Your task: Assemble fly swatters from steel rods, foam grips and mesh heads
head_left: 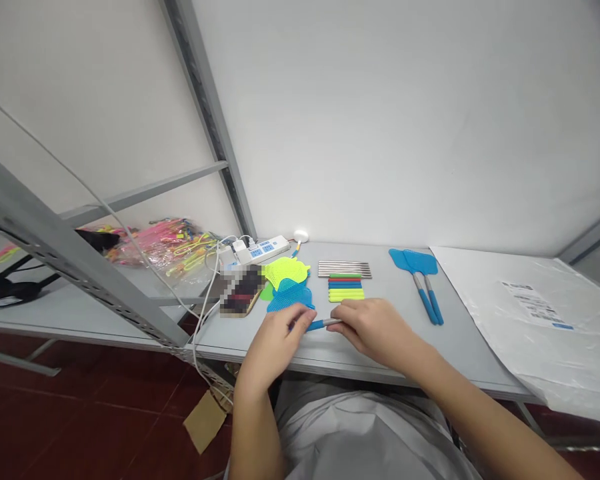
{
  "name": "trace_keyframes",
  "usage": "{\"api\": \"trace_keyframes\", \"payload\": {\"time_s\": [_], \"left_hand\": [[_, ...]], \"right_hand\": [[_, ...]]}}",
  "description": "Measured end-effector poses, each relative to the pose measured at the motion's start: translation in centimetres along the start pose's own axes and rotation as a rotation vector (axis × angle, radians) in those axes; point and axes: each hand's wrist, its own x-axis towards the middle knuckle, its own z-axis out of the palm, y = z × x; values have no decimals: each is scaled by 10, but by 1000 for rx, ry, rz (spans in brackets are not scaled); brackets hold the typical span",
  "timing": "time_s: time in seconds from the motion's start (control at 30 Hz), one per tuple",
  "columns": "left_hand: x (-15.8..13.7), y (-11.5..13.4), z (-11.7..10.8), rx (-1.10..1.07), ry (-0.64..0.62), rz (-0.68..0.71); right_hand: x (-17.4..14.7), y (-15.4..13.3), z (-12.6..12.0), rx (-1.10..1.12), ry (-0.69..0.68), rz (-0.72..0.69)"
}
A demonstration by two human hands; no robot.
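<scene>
Near the table's front edge, my left hand (pixel 283 330) is closed around a blue handle (pixel 316 325). My right hand (pixel 363 323) pinches the silver metal rod (pixel 331 322) that sticks out of it, so both hands share one piece. Just beyond my left hand lie blue fly swatter heads (pixel 289 296), with yellow fly swatter heads (pixel 286 269) behind them. Past my right hand, several coloured handles (pixel 346 288) in green, red, blue and yellow lie side by side. Several metal rods (pixel 344 269) rest behind those. Two blue fly swatters (pixel 423 283) with rods and handles lie to the right.
A power strip (pixel 267 249) with plugs and white cables sits at the back left. A blurred-out phone-like item (pixel 241 292) lies beside the swatter heads. White plastic sheeting (pixel 535 320) covers the right side. A metal shelf post (pixel 80 260) stands left, with bagged colourful goods (pixel 165 247) beyond.
</scene>
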Motion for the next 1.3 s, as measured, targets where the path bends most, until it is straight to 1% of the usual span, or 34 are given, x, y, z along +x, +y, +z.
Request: {"api": "trace_keyframes", "payload": {"time_s": [0.07, 0.1, 0.13, 0.17, 0.23, 0.27, 0.3, 0.33, 0.37, 0.4, 0.43, 0.53, 0.6, 0.7, 0.77, 0.8, 0.9, 0.97, 1.0, 1.03, 1.1, 1.13, 1.2, 1.23, 1.3], "left_hand": [[-6, 4, -5, 296, -16, -18], [-9, 5, -7, 406, -17, -34], [-11, 4, -10, 473, 0, -61], [-12, 3, -14, 519, 34, -98], [-13, -2, -23, 571, 175, -193], [-13, -4, -27, 580, 271, -237], [-13, -6, -31, 573, 359, -267], [-13, -7, -33, 547, 424, -278], [-13, -8, -34, 506, 459, -266], [-13, -9, -34, 460, 462, -239], [-13, -9, -32, 416, 435, -199], [-14, -11, -23, 356, 271, -85], [-14, -12, -19, 357, 194, -56], [-13, -14, -16, 358, 195, -55], [-12, -14, -16, 345, 209, -52], [-12, -14, -16, 337, 210, -50], [-11, -11, -16, 310, 188, -50], [-11, -8, -16, 293, 176, -49], [-10, -7, -15, 283, 170, -48], [-9, -6, -13, 269, 162, -47], [-6, -4, -6, 232, 136, -37], [-4, -4, -1, 207, 114, -27], [2, -5, 11, 156, 55, -2], [5, -6, 18, 132, 18, 5], [14, -9, 35, 99, -55, 3]], "right_hand": [[12, 1, 1, 31, 64, 45], [17, 1, 4, 65, 110, 71], [22, 0, 9, 118, 174, 107], [27, 0, 17, 188, 250, 156], [36, -1, 39, 317, 385, 286], [41, -1, 52, 342, 405, 342], [47, -1, 65, 330, 377, 368], [52, -2, 77, 291, 319, 364], [58, -3, 89, 252, 263, 346], [64, -4, 98, 221, 221, 324], [69, -6, 105, 196, 199, 310], [80, -12, 117, 95, 144, 288], [84, -15, 119, 2, 77, 270], [86, -14, 122, -31, 17, 255], [87, -12, 122, 12, 28, 267], [88, -11, 121, 52, 55, 282], [83, -9, 113, 306, 191, 331], [70, -7, 103, 483, 295, 390], [60, -4, 97, 556, 373, 462], [47, 0, 92, 604, 477, 565], [15, 13, 80, 645, 733, 815], [-3, 21, 75, 614, 846, 919], [-39, 41, 63, 531, 962, 1030], [-55, 50, 58, 530, 1038, 1075], [-77, 67, 48, 633, 1187, 1129]]}}
